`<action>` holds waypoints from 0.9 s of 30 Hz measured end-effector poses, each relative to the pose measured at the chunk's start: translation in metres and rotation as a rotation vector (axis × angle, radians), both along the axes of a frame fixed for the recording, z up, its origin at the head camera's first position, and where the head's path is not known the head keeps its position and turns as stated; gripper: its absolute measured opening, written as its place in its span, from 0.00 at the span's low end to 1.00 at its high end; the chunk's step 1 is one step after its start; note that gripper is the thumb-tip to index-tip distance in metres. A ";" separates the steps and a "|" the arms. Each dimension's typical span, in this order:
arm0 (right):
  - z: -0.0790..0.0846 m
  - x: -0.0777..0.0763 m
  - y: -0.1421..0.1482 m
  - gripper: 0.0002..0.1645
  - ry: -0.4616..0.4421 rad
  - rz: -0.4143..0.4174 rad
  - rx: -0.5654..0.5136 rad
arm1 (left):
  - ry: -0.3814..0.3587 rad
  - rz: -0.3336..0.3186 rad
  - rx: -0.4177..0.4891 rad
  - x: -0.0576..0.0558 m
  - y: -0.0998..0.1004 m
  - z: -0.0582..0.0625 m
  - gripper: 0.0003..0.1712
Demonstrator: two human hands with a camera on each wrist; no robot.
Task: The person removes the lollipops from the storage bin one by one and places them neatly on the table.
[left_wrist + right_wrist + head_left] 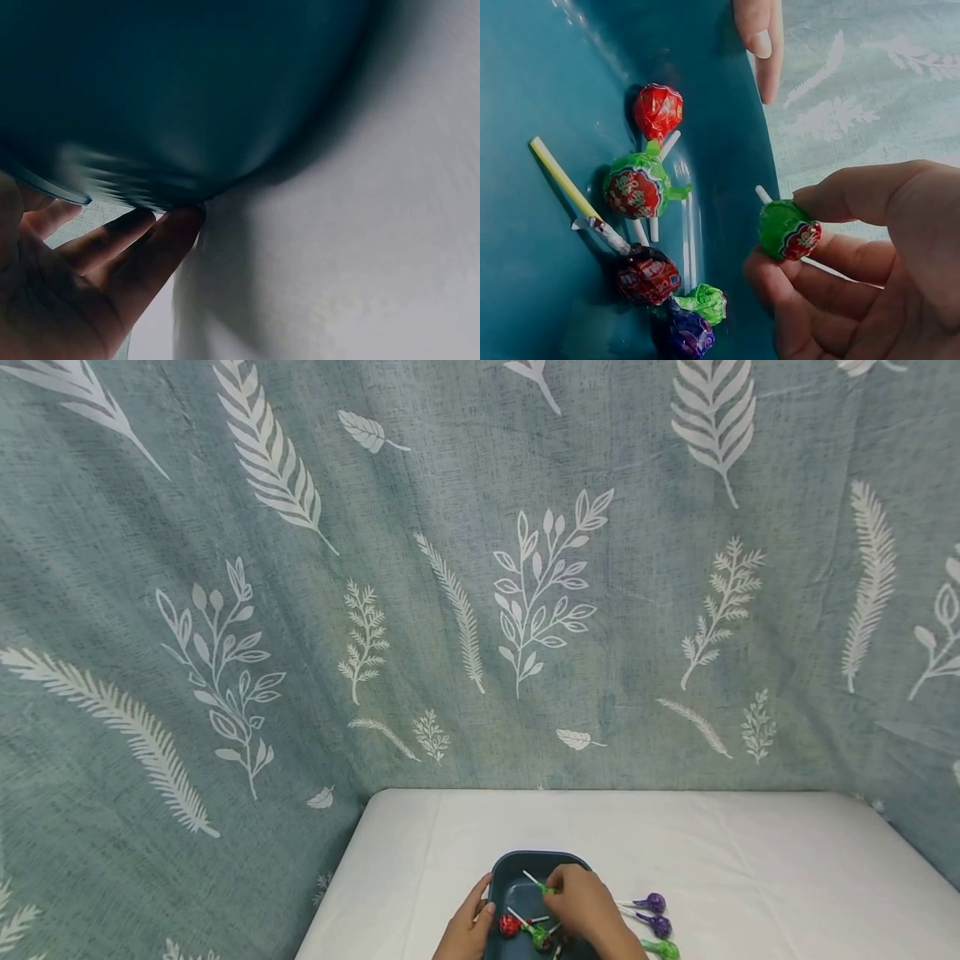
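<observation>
My right hand (581,906) pinches a green-wrapped lollipop (786,231) between thumb and fingers, above the dark teal tray (525,247). Its white stick points away from the fingers. My left hand (468,927) holds the tray's left side, thumb at the rim; the left wrist view shows its fingers (161,244) against the outer wall. Inside the tray lie a red lollipop (658,111), a green lollipop (636,187), a dark brown one (649,276) with a yellowish stick, a smaller green one (706,302) and a purple one (690,330).
To the right of the tray, two purple lollipops (654,903) and a green lollipop (663,949) lie on the white tabletop (750,860). A leaf-patterned grey-green cloth (637,610) hangs behind the table and along its sides.
</observation>
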State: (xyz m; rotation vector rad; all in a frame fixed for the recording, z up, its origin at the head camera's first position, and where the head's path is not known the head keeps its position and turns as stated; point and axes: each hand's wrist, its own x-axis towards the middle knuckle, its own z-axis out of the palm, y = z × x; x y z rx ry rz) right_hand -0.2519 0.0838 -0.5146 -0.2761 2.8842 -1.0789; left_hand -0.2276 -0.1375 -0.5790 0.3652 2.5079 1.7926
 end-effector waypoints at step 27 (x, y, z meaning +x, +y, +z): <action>0.017 0.013 0.020 0.09 -0.009 -0.029 -0.155 | 0.005 0.003 -0.051 -0.001 -0.001 0.000 0.29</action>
